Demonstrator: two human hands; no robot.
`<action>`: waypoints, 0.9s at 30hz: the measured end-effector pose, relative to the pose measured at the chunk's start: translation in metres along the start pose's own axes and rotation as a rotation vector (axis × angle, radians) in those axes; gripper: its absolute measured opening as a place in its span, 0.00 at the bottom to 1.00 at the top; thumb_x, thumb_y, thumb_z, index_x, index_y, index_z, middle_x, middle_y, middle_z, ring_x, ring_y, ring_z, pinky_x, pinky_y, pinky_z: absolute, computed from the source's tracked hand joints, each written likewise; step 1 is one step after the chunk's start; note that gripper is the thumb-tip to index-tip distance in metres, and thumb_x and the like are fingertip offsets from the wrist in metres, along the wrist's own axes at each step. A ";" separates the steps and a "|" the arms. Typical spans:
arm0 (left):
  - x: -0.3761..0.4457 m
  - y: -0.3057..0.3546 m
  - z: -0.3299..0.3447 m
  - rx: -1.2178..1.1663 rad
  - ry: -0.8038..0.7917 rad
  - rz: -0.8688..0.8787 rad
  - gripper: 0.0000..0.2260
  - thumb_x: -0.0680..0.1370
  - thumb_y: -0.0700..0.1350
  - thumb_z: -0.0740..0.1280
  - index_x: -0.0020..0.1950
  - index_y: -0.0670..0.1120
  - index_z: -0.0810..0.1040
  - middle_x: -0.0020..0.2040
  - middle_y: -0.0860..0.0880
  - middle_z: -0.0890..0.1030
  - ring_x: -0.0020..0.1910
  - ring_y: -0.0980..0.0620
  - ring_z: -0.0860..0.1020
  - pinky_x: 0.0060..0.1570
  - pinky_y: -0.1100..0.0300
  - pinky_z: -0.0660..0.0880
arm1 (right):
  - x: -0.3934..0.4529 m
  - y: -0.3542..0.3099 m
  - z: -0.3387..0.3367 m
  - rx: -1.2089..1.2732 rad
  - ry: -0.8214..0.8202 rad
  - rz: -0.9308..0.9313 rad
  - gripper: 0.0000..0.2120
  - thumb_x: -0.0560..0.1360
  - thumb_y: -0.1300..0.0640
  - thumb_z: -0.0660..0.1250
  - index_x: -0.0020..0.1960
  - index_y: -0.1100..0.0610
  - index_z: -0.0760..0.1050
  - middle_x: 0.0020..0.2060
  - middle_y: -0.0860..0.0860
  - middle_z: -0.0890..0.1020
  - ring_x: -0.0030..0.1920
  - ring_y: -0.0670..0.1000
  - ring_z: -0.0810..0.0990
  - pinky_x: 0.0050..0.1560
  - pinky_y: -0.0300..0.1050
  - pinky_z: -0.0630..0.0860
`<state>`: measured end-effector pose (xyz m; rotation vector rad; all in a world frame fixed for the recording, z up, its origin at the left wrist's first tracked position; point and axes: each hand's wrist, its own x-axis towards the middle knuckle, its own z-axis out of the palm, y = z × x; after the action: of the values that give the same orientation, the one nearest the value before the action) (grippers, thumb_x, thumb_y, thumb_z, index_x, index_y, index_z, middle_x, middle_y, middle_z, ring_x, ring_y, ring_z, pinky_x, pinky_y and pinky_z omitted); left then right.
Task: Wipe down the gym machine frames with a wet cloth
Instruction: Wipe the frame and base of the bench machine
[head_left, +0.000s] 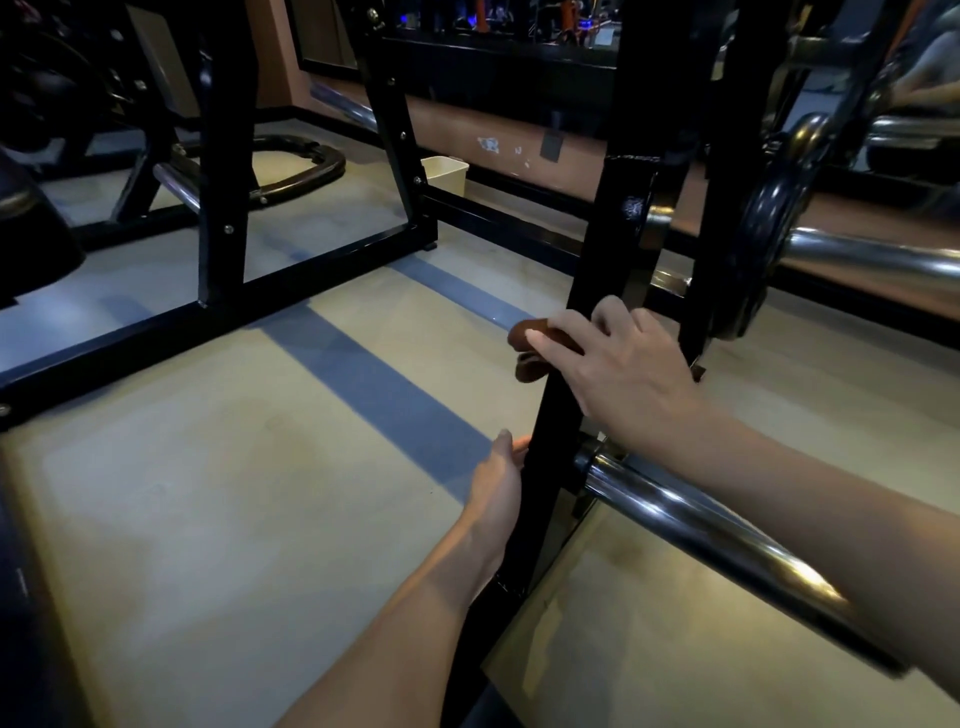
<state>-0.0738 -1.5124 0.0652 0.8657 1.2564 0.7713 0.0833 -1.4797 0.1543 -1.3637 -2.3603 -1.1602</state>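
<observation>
A black upright post (597, 270) of the gym machine frame runs from the top centre down to the floor. My right hand (618, 369) holds a brown cloth (530, 343) wrapped against the post at mid-height, thumb on the cloth, fingers curled behind the post. Lower on the same post my left hand (501, 483) grips it, thumb on the near side, fingers hidden behind the metal.
A chrome bar (717, 535) sticks out from the post toward the lower right, under my right forearm. A weight plate (769, 228) hangs on another chrome bar at right. More black frame rails (218, 312) cross the tan floor at left. A pale bin (447, 174) stands by the far wall.
</observation>
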 end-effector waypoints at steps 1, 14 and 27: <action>0.000 0.000 -0.001 -0.003 0.000 -0.007 0.21 0.88 0.55 0.47 0.63 0.52 0.78 0.45 0.63 0.81 0.38 0.71 0.78 0.35 0.72 0.69 | 0.003 0.006 -0.003 -0.027 -0.003 -0.026 0.28 0.74 0.56 0.74 0.73 0.51 0.73 0.64 0.52 0.78 0.52 0.60 0.73 0.45 0.53 0.71; 0.012 -0.011 -0.026 -0.097 0.030 -0.082 0.22 0.88 0.53 0.50 0.59 0.43 0.79 0.49 0.42 0.78 0.44 0.49 0.75 0.42 0.59 0.70 | -0.092 -0.091 0.033 0.145 -0.124 -0.043 0.27 0.72 0.57 0.76 0.70 0.55 0.78 0.61 0.54 0.81 0.49 0.59 0.67 0.41 0.52 0.71; -0.007 -0.037 -0.052 0.743 0.010 0.020 0.14 0.70 0.47 0.59 0.41 0.40 0.82 0.42 0.41 0.86 0.46 0.39 0.85 0.49 0.45 0.82 | -0.121 -0.125 0.046 0.187 -0.275 -0.157 0.25 0.77 0.58 0.60 0.74 0.59 0.72 0.59 0.56 0.78 0.50 0.59 0.71 0.41 0.52 0.69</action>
<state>-0.1259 -1.5292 0.0314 1.4672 1.5700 0.3044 0.0618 -1.5615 -0.0050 -1.3703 -2.7301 -0.8016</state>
